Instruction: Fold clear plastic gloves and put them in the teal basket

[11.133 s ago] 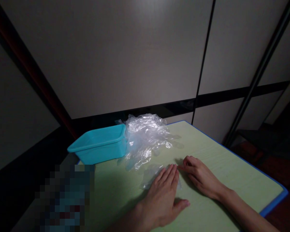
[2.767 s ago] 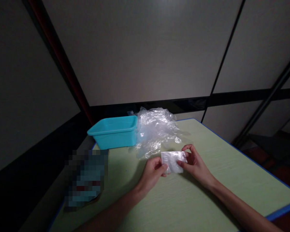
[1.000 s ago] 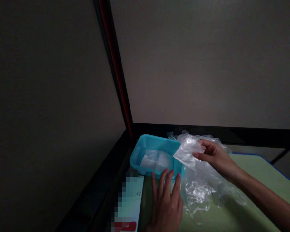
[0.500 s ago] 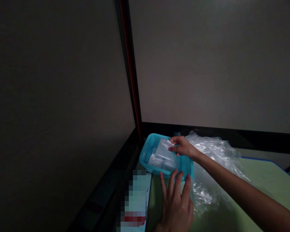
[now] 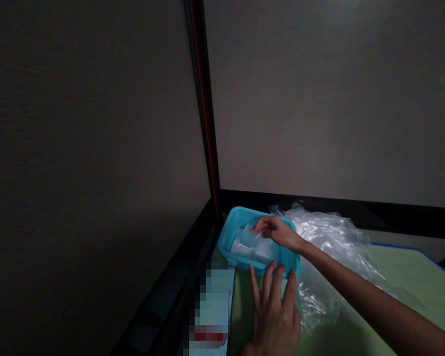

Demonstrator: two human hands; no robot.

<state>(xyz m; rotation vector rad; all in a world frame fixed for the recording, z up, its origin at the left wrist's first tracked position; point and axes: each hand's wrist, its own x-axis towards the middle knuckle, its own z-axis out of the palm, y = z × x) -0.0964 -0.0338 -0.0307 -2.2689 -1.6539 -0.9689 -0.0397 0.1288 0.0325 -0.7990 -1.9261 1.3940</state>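
Note:
A turquoise plastic basket [image 5: 228,251] stands at the table's far left corner, with several small clear plastic bags [image 5: 264,251] lying in it. Reaching over its right side, my right hand [image 5: 278,231] has its fingers pinched together above the contents. A thin clear plastic bag [image 5: 249,233] shows at those fingertips, partly hidden by the hand. In front of the basket, my left hand [image 5: 276,316] is open with fingers spread, the tips at the basket's near rim.
A large heap of clear plastic sheeting or bags [image 5: 326,237] lies right of the basket, under my right forearm. The green table [image 5: 404,269] has a blue edge. A pale flat object [image 5: 217,301], partly blurred out, lies left of my left hand. Grey panels [image 5: 319,99] meet behind.
My right hand has turned and shifted slightly left over the basket. The flat clear bag it held up has dropped lower among the others. The left hand stays at the near rim.

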